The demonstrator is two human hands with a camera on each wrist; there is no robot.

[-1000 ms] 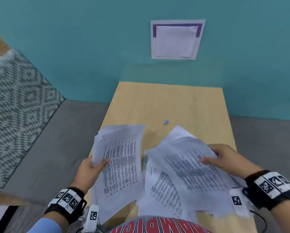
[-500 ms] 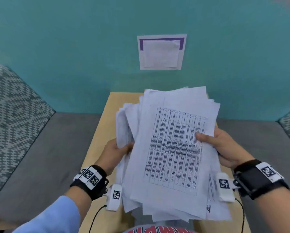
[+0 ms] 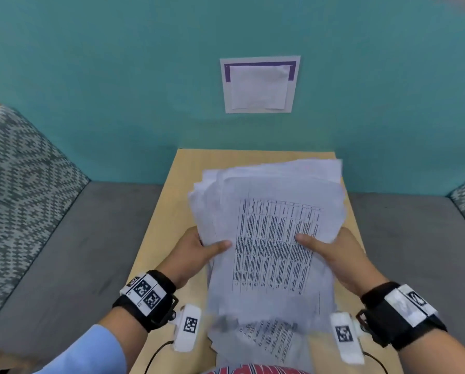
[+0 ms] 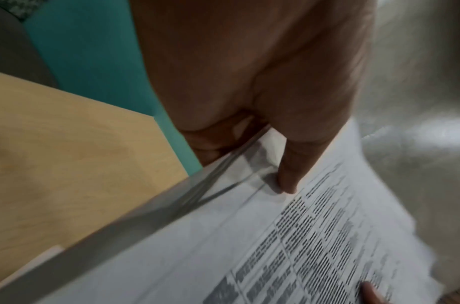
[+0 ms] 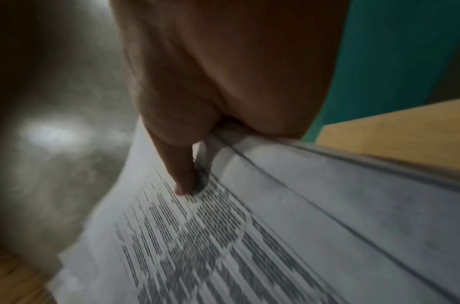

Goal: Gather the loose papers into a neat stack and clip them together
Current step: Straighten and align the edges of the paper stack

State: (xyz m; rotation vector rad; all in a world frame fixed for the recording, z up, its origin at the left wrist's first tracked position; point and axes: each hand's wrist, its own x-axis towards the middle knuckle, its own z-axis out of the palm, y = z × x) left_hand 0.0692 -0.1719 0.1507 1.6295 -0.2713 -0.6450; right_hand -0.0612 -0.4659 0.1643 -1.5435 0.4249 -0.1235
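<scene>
A bundle of printed white papers (image 3: pixel 274 238) is held up above the wooden table (image 3: pixel 166 211), its edges uneven and fanned at the top left. My left hand (image 3: pixel 199 252) grips the bundle's left edge, thumb on the front sheet. My right hand (image 3: pixel 334 249) grips the right edge the same way. In the left wrist view my left hand (image 4: pixel 275 133) has its thumb pressed on the papers (image 4: pixel 275 257). The right wrist view shows my right hand (image 5: pixel 210 123) with its thumb on the printed papers (image 5: pixel 223 246). The small clip seen earlier is hidden behind the bundle.
A teal wall (image 3: pixel 118 76) stands behind the table, with a white sheet (image 3: pixel 259 85) taped to it. Grey carpet (image 3: pixel 77 252) lies on both sides of the narrow table, and a patterned surface (image 3: pixel 18 184) rises at the left.
The two spread piles on the table were brought together and lifted into one bundle. Since half a second ago the bundle has dropped lower and both thumbs sit closer together on the front sheet.
</scene>
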